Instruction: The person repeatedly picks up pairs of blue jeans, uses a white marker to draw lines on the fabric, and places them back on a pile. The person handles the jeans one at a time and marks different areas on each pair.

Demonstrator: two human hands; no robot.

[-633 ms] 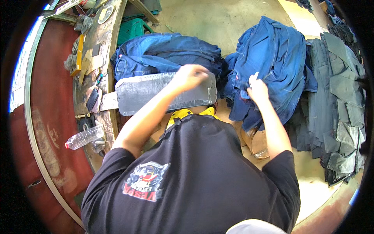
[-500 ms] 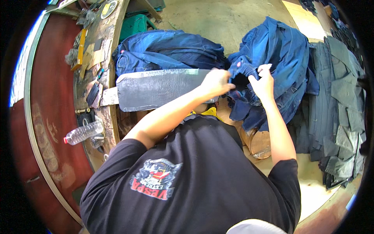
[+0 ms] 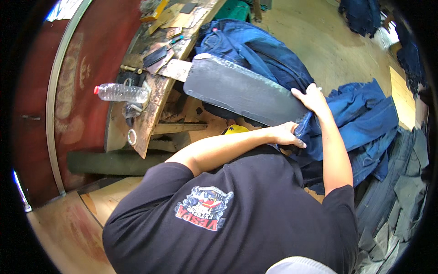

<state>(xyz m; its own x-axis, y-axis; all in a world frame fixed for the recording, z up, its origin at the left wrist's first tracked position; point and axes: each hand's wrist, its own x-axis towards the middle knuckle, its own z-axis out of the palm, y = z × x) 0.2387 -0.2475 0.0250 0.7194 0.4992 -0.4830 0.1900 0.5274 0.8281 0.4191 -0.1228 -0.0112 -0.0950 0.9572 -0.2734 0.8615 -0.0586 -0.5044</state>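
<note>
A long grey padded board (image 3: 237, 89) sticks out from the wooden workbench (image 3: 153, 107). A dark blue garment (image 3: 255, 52) lies heaped behind the board. A brighter blue garment (image 3: 360, 114) hangs at the board's near end. My left hand (image 3: 286, 135) pinches a fold of this blue cloth just below the board's tip. My right hand (image 3: 313, 97) sits on the tip of the board and grips the same cloth at its edge. Both of my forearms reach out over my black shirt.
A plastic bottle (image 3: 121, 92) lies on the workbench among scraps, tools and a metal ring (image 3: 132, 136). A yellow object (image 3: 236, 129) shows under the board. Grey-green garments (image 3: 401, 192) are piled at the right, and more blue cloth (image 3: 360, 16) lies on the concrete floor.
My head has turned, so the bench and board sit more to the left. My left hand has left the board's top and come down to the blue cloth beside my right hand.
</note>
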